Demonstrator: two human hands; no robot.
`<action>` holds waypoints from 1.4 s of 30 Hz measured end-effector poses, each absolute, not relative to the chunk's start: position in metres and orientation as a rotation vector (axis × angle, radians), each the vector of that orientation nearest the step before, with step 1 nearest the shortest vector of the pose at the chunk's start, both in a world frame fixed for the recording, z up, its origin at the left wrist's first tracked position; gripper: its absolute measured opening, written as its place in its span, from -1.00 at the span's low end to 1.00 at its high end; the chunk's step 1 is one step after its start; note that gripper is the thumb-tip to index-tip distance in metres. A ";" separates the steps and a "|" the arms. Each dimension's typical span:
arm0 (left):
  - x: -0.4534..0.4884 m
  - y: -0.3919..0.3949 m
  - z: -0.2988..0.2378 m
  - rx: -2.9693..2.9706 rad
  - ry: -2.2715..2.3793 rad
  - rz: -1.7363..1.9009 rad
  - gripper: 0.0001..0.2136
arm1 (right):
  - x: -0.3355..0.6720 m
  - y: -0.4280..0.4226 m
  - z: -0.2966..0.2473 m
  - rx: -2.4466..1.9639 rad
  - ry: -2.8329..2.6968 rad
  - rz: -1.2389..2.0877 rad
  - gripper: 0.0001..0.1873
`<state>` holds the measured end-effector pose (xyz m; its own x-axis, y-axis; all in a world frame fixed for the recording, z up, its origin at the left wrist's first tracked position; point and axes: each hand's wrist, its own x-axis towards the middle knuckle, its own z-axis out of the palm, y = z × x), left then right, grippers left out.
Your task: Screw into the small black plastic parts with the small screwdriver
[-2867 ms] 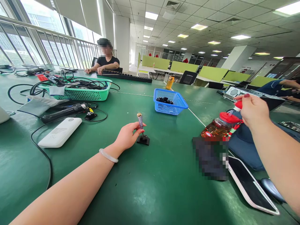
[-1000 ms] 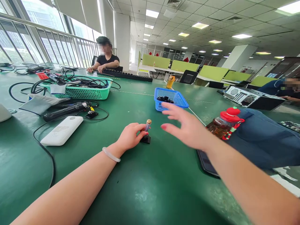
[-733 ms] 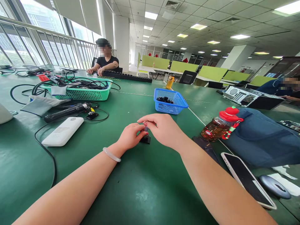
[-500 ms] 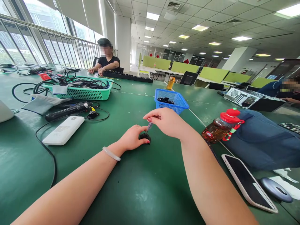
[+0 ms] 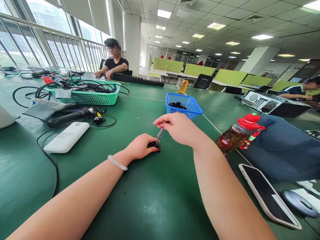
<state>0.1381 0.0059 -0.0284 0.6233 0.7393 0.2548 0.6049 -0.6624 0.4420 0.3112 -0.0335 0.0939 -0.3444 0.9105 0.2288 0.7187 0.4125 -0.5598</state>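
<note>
My left hand grips a small black part between thumb and fingers and holds it against the green table. What kind of part it is cannot be made out. Above it, my right hand pinches the top of a screwdriver with a clear handle. The shaft points down, and its tip meets the black part. Beyond my right hand stands a blue basket with several small black pieces in it.
At left lie a white power bank, a black cable and a green basket full of cables. A red-lidded bottle, a dark blue bag, a phone and a mouse are at right. Another person sits across the table.
The screwdriver now leans slightly differently, and more of its length shows under my right hand. My left hand still holds the black part. The view has shifted a little.
</note>
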 end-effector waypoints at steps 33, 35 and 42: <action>0.138 0.008 -0.033 2.499 1.081 0.620 -0.65 | 0.305 -0.032 0.086 -1.371 -2.120 0.435 -0.65; 0.138 0.008 -0.033 2.492 1.080 0.622 -0.65 | 0.305 -0.032 0.086 -1.367 -2.128 0.441 -0.64; 0.139 0.006 -0.031 2.493 1.088 0.629 -0.69 | 0.310 -0.033 0.087 -1.295 -2.243 0.506 -0.57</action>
<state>0.1389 0.0063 -0.0305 0.6070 0.7520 0.2568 0.5974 -0.6450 0.4765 0.3096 -0.0330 0.0874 -0.4242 0.8751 0.2330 0.6902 0.4790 -0.5423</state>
